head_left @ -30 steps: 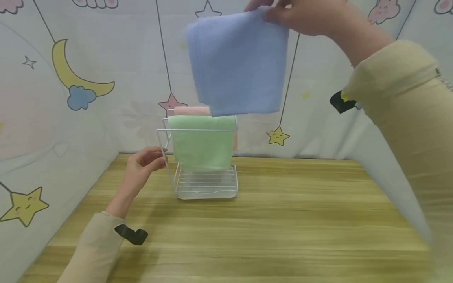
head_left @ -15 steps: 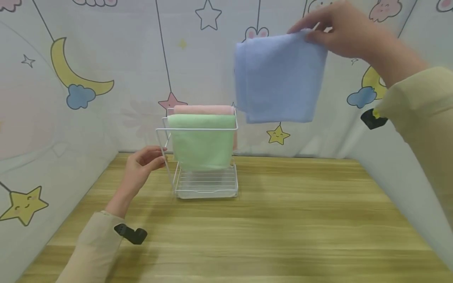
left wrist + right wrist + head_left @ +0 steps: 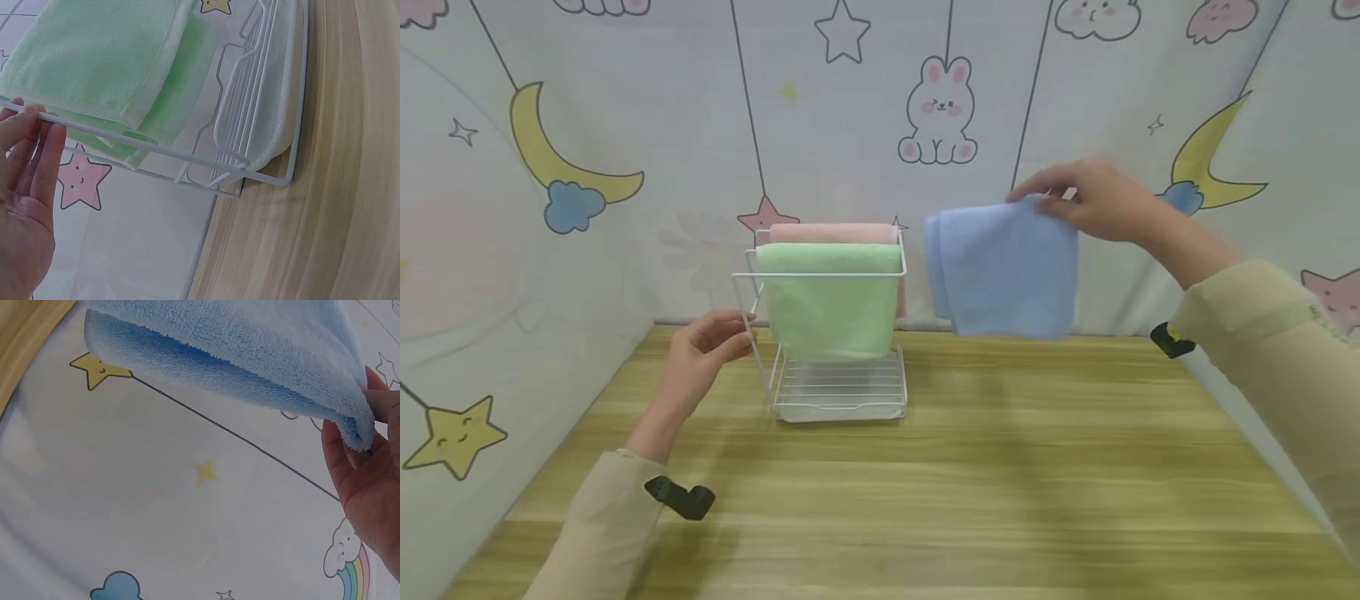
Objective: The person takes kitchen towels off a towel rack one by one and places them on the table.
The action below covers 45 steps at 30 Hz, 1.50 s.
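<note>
A folded blue towel (image 3: 1007, 271) hangs from my right hand (image 3: 1097, 200), which pinches its top edge near the right corner. In the right wrist view the blue towel (image 3: 237, 356) shows fluffy layers, with thumb and fingers at its fold. My left hand (image 3: 700, 346) pinches the left side wire of a white wire rack (image 3: 820, 274). The left wrist view shows the left hand's (image 3: 31, 181) fingertips on that wire. Draped over the rack are a green towel (image 3: 831, 308) in front and a pink towel (image 3: 835, 233) behind it, mostly hidden.
At the rack's foot lies a wire shelf over a white tray (image 3: 838, 412), standing on the wooden table (image 3: 1000, 500). A white cloth backdrop (image 3: 850, 125) with cartoon prints encloses the back and sides.
My right hand first carried the blue towel rightward from above the rack, then lowered it to the rack's right side. The left hand, rack, green towel and pink towel stayed put.
</note>
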Each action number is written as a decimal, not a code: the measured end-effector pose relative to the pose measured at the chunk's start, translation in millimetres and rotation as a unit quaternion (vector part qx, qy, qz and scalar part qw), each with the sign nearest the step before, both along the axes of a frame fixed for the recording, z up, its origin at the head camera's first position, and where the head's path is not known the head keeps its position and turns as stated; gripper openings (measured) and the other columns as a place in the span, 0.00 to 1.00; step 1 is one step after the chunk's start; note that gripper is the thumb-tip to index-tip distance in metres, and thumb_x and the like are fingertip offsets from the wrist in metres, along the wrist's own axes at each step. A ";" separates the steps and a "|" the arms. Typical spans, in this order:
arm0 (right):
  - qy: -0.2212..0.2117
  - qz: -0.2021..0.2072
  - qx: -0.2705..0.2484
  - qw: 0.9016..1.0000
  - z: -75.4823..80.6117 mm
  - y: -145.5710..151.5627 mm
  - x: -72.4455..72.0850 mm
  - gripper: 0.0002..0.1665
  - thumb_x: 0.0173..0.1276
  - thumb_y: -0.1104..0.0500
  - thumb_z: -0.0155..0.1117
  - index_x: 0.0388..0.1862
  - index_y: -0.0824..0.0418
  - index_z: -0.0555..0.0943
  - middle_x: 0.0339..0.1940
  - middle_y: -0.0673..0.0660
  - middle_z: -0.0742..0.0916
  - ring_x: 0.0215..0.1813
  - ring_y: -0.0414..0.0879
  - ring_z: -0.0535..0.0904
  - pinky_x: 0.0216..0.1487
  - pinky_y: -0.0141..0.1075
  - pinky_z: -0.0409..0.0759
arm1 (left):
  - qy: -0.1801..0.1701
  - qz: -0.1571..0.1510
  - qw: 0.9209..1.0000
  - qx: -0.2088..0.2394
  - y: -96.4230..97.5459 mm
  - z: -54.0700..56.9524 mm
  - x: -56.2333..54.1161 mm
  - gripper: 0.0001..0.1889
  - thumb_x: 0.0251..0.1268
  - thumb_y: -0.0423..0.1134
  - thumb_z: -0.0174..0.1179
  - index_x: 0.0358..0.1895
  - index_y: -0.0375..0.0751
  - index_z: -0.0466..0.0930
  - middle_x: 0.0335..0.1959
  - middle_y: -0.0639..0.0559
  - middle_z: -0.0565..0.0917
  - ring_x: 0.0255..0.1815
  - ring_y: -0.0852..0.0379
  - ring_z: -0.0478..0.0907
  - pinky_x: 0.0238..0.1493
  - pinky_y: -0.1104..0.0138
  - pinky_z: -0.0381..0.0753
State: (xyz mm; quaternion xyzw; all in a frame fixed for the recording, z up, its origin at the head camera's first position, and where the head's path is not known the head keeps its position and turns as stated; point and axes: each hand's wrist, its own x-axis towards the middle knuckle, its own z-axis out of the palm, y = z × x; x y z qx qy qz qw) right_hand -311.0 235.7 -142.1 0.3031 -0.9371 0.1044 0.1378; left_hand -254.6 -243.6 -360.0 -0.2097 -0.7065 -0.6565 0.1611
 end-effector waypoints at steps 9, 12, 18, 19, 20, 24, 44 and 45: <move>-0.022 0.037 -0.003 0.999 -41.7 -2.4 11.9 0.20 0.68 0.68 0.63 0.55 0.49 0.85 0.53 0.53 0.88 0.46 0.48 0.84 0.42 0.39 0.84 | -0.001 0.002 1.000 0.007 0.9 -0.3 -1.4 0.12 0.67 0.26 0.60 0.52 0.25 0.77 0.44 0.63 0.87 0.42 0.66 0.86 0.46 0.72 0.89; -0.033 0.054 -0.013 0.998 -55.7 -2.2 15.8 0.21 0.67 0.68 0.64 0.54 0.49 0.85 0.51 0.50 0.89 0.45 0.44 0.84 0.42 0.35 0.85 | 0.000 0.002 1.000 0.010 0.8 0.1 -1.3 0.13 0.67 0.26 0.60 0.52 0.24 0.76 0.44 0.63 0.87 0.42 0.67 0.85 0.46 0.72 0.89; -0.053 0.088 -0.038 0.994 -82.5 3.1 24.7 0.20 0.66 0.69 0.65 0.52 0.49 0.86 0.50 0.47 0.89 0.45 0.39 0.83 0.41 0.28 0.85 | -0.003 -0.002 1.000 0.011 1.2 -0.7 -1.0 0.13 0.67 0.25 0.60 0.52 0.24 0.76 0.45 0.63 0.87 0.42 0.67 0.85 0.47 0.71 0.89; -0.054 0.093 -0.043 0.993 -85.7 4.0 25.7 0.20 0.66 0.69 0.65 0.52 0.49 0.86 0.50 0.47 0.89 0.45 0.39 0.83 0.40 0.28 0.85 | -0.002 -0.002 1.000 0.011 1.3 -0.7 -1.1 0.12 0.67 0.26 0.60 0.52 0.25 0.77 0.45 0.62 0.87 0.42 0.67 0.85 0.47 0.71 0.89; -0.056 0.097 -0.048 0.992 -88.4 4.6 26.2 0.20 0.67 0.69 0.65 0.52 0.49 0.85 0.50 0.47 0.89 0.45 0.39 0.83 0.40 0.28 0.85 | -0.001 -0.002 1.000 0.011 1.4 -0.5 -1.5 0.12 0.67 0.26 0.60 0.51 0.25 0.77 0.45 0.62 0.88 0.42 0.67 0.85 0.47 0.71 0.89; -0.078 0.102 -0.071 0.989 -98.7 5.5 20.3 0.19 0.69 0.67 0.64 0.53 0.49 0.85 0.51 0.50 0.89 0.46 0.39 0.83 0.40 0.27 0.84 | 0.005 -0.002 1.000 0.021 0.9 0.4 -2.0 0.12 0.66 0.25 0.60 0.51 0.23 0.76 0.45 0.60 0.88 0.42 0.66 0.86 0.46 0.72 0.89; -0.173 0.053 -0.139 0.974 -186.4 16.8 -64.2 0.16 0.73 0.64 0.59 0.57 0.59 0.83 0.59 0.60 0.86 0.53 0.52 0.80 0.50 0.34 0.80 | -0.004 0.000 1.000 0.008 0.5 -2.0 -1.5 0.13 0.67 0.26 0.60 0.52 0.25 0.76 0.46 0.58 0.88 0.42 0.66 0.86 0.47 0.70 0.89; -0.175 0.050 -0.141 0.973 -189.2 16.2 -67.6 0.16 0.73 0.64 0.59 0.57 0.58 0.83 0.59 0.60 0.86 0.54 0.52 0.80 0.52 0.37 0.80 | -0.005 0.001 1.000 0.008 0.2 -2.0 -1.4 0.13 0.67 0.27 0.60 0.52 0.25 0.76 0.46 0.57 0.88 0.43 0.65 0.86 0.47 0.70 0.89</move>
